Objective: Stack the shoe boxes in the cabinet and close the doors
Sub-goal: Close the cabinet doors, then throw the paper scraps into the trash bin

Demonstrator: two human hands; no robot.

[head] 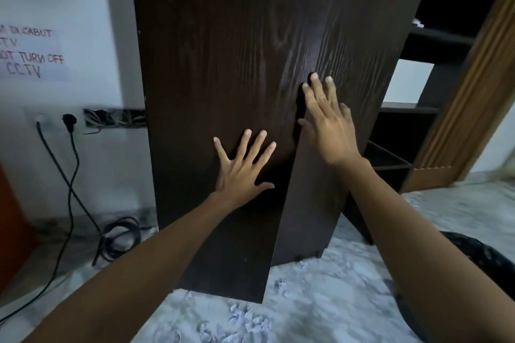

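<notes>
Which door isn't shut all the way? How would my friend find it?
Find the tall dark wooden cabinet against the white wall. It has two doors, each with a flat hand on it. The one you want is the right door, under the right hand: unlike the left door, its edge sticks out at an angle.

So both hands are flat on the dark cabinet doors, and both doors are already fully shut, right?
Not quite. The head view shows the left hand and right hand flat on the doors, but only the left door looks shut. The right door stands ajar, its edge out from the cabinet, with shelves showing behind.
</notes>
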